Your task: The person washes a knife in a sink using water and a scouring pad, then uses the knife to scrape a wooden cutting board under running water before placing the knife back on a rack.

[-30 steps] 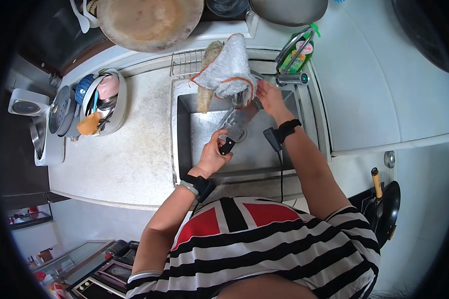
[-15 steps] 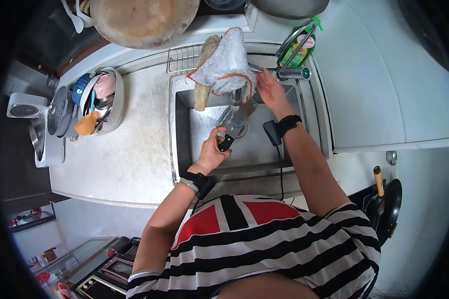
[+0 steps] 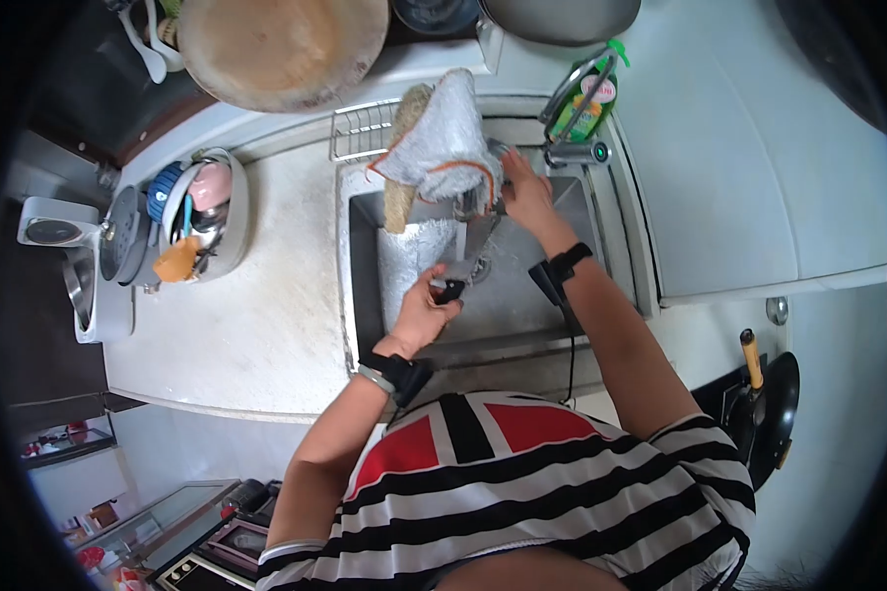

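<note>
Head view, left hand (image 3: pixel 424 317) clenched round smooth black handle (image 3: pixel 450 292), right hand (image 3: pixel 528 197) open beside fuzzy white cloth (image 3: pixel 447 138).

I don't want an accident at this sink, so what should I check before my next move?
1. Left hand firmly on the black handle: ok, fingers wrap it.
Left hand, black handle.
2. Right hand away from that handle: ok.
3. Right hand off the cloth: cannot tell, fingertips are at its edge.
4. Cloth clear of the sink: not ok, it overhangs the back.
5. Wrist cable clear of the sink: not ok, it crosses the front.
</note>
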{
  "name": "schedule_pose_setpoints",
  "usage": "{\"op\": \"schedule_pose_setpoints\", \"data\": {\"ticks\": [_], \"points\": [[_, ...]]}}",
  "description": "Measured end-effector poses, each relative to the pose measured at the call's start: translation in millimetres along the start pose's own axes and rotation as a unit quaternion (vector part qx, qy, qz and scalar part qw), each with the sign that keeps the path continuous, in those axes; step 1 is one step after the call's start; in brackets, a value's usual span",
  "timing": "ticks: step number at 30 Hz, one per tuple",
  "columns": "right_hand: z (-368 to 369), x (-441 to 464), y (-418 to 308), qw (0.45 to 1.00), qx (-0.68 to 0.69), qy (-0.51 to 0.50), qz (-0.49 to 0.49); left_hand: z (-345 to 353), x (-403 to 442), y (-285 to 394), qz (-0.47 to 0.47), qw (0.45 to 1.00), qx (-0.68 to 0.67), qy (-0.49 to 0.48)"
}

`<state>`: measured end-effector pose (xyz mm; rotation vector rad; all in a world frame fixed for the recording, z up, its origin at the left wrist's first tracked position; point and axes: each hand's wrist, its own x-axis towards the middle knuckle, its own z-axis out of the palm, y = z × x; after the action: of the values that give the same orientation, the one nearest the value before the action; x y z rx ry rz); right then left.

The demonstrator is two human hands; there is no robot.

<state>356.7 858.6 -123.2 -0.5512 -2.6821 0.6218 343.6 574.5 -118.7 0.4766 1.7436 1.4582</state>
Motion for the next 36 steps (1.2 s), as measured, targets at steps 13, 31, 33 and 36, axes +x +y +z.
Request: {"op": "schedule_pose_setpoints", "data": {"ticks": [13, 31, 33, 36], "points": [[-78, -126, -129, 0.933, 0.252, -0.172, -0.188, -4, -17, 19, -0.202, 0.911, -0.355, -0.058], [-116, -141, -176, 0.874, 0.462, 0.104, 0.110, -97, -62, 109, 0.017, 0.998, -0.066, 0.010], [-110, -157, -183, 0.878, 0.453, 0.101, 0.120, -147, -71, 118, 0.054, 0.983, -0.160, 0.073], [-106, -132, -212, 0.865, 0.482, 0.108, 0.087, -222, -57, 142, 0.081, 0.973, -0.160, 0.147]]}}
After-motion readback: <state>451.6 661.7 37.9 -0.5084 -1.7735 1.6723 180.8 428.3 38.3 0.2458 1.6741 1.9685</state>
